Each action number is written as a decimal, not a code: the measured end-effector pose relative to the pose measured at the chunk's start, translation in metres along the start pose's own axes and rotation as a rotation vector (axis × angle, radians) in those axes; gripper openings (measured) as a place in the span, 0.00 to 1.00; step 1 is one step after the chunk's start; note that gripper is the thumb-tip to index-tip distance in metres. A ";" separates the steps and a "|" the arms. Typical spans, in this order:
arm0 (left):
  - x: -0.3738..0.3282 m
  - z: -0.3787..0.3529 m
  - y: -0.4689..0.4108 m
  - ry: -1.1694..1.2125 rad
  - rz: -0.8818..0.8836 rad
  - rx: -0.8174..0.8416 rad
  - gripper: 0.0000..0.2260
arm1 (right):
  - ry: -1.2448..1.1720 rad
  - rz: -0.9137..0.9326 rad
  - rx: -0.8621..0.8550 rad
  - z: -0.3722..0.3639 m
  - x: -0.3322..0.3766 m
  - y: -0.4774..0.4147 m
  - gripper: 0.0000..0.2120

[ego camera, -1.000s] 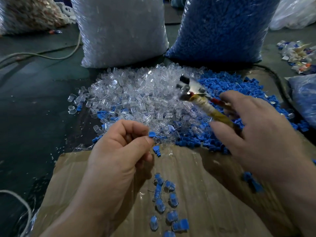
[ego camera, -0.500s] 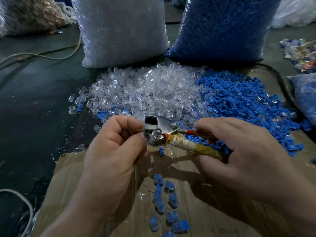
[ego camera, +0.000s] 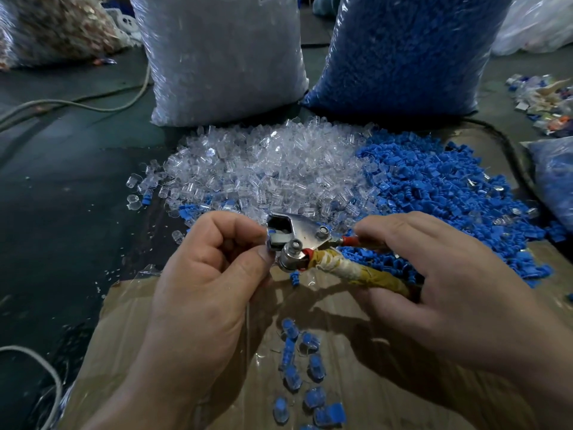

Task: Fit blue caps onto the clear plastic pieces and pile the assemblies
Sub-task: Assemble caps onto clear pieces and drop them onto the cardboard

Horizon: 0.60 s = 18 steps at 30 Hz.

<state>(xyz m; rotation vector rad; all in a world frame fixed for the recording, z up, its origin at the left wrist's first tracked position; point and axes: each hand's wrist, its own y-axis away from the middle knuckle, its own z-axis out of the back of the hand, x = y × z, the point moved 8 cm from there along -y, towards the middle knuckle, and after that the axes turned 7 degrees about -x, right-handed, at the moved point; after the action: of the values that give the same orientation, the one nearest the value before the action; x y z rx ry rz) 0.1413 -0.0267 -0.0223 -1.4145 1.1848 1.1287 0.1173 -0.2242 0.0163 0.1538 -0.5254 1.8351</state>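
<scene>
Your left hand [ego camera: 210, 280] pinches a small blue and clear piece [ego camera: 274, 239] in the mouth of the metal pliers [ego camera: 302, 235]. Your right hand [ego camera: 459, 290] grips the 2 handles. Clear pieces [ego camera: 263, 172] and blue caps [ego camera: 434, 187] lie in heaps behind. Finished ones [ego camera: 305, 377] lie on the cardboard [ego camera: 387, 405] near you.

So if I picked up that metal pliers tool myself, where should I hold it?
Grip the pliers probably by the tape-wrapped handle and red handle, from the right, as the right hand does. The metal head points left, where the left hand pinches a small blue piece at its mouth.
</scene>
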 end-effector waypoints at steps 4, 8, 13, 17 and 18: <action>0.000 0.000 -0.001 -0.038 -0.025 -0.008 0.07 | 0.057 0.024 -0.037 0.003 0.004 -0.002 0.29; 0.000 -0.001 -0.001 -0.009 -0.022 -0.013 0.08 | 0.048 0.042 -0.057 0.007 0.007 -0.002 0.24; -0.004 -0.003 0.002 0.013 -0.013 -0.001 0.08 | 0.005 0.027 -0.051 0.008 0.001 0.000 0.24; -0.005 0.005 -0.003 -0.067 0.009 -0.069 0.13 | 0.093 -0.069 -0.104 0.012 -0.021 -0.004 0.29; -0.002 0.006 -0.004 -0.081 0.041 -0.071 0.15 | 0.141 -0.110 -0.135 0.014 -0.029 -0.005 0.30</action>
<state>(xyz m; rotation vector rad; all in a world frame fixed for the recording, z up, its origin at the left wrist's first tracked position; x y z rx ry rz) 0.1446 -0.0201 -0.0208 -1.3898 1.1315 1.2556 0.1299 -0.2544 0.0198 -0.0373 -0.5294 1.6836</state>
